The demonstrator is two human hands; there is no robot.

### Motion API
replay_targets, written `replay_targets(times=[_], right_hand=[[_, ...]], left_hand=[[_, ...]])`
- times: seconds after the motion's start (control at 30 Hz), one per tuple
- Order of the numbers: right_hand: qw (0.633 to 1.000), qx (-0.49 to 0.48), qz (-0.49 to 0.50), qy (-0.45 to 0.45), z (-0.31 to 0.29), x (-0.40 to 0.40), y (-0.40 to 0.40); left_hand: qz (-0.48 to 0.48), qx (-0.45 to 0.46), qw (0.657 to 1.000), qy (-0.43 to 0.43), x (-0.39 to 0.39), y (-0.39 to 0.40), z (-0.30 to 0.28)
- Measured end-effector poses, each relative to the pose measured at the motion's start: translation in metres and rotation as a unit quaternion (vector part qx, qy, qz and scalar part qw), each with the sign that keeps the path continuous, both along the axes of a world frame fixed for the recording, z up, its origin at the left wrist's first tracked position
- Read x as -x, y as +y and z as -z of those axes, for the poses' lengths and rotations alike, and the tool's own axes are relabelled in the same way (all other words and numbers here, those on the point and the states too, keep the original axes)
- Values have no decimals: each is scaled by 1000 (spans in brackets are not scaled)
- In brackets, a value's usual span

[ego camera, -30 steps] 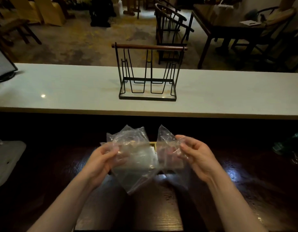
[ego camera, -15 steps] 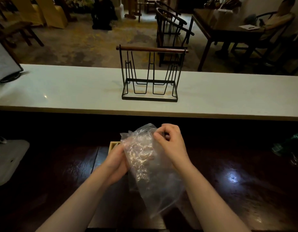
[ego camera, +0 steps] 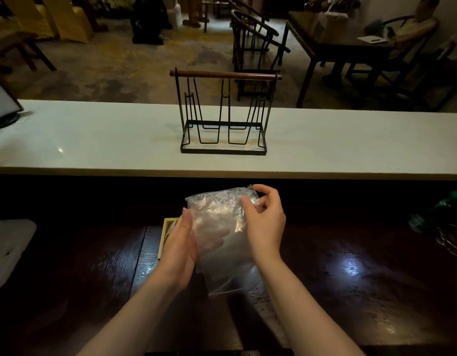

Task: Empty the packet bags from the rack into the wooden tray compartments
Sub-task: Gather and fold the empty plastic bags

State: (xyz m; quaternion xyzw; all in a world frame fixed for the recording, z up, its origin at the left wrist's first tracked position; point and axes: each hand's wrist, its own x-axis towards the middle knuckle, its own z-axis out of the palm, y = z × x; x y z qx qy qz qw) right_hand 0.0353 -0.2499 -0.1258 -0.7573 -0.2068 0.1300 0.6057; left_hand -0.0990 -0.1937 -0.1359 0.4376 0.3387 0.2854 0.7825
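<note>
A crumpled clear plastic packet bag (ego camera: 217,227) hangs between my hands over the dark wooden table. My left hand (ego camera: 180,249) presses flat against its left side, fingers behind the film. My right hand (ego camera: 263,222) pinches the bag's top right corner. The pale wooden tray (ego camera: 166,232) shows only as a corner behind my left hand; its compartments are hidden. The black wire rack (ego camera: 223,113) with a wooden top bar stands on the white counter, with no bags in it.
The white counter (ego camera: 94,140) runs across the view beyond the dark table (ego camera: 350,278). A grey object (ego camera: 9,250) lies at the left edge, green and glass items (ego camera: 443,227) at the right. Chairs and tables stand in the room behind.
A second ago each hand held plastic apart; they came together on one bundle. Since half a second ago my right hand has shifted right to the bag's top corner.
</note>
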Motion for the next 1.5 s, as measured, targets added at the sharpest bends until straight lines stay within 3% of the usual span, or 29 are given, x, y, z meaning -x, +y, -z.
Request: replay_targets(times=[0.1, 0.17, 0.3, 0.4, 0.6, 0.7, 0.83, 0.97, 1.1, 1.23, 1.37, 1.43, 1.5], right_hand=[[1000, -19, 13, 3, -2, -1, -1], [996, -53, -24, 68, -3, -4, -4], [945, -16, -199, 259, 10, -26, -19], [903, 67, -341, 254, 21, -30, -31], [929, -26, -256, 264, 22, -28, -32], [931, -38, -271, 240, 21, -32, -32], [913, -51, -300, 273, 17, -34, -34], [918, -1, -335, 214, 17, -34, -34], [960, 51, -272, 31, 27, -37, -30], [960, 89, -247, -91, 39, -39, -28], [969, 57, -242, -11, 40, -39, -33], [970, -10, -221, 100, 42, -43, -39], [934, -113, -200, 275, 45, -43, -46]], left_hand=[[18, -57, 998, 34, -3, -6, -1], [5, -52, 998, 35, -4, -5, -3], [-20, -44, 999, 7, 3, 8, -10], [-7, -66, 998, -1, 6, 13, -13], [95, -56, 993, 53, 8, 13, -10], [100, -34, 992, 75, 7, 10, -7], [81, 14, 996, 37, 8, 14, -10], [67, 50, 994, 64, 10, 19, -5], [107, 132, 985, 26, 10, 25, 3], [212, 56, 965, 141, 10, 13, 15], [220, 3, 960, 173, 6, 7, 24], [196, -17, 967, 162, 2, 7, 28], [142, -10, 981, 132, -3, 6, 33]])
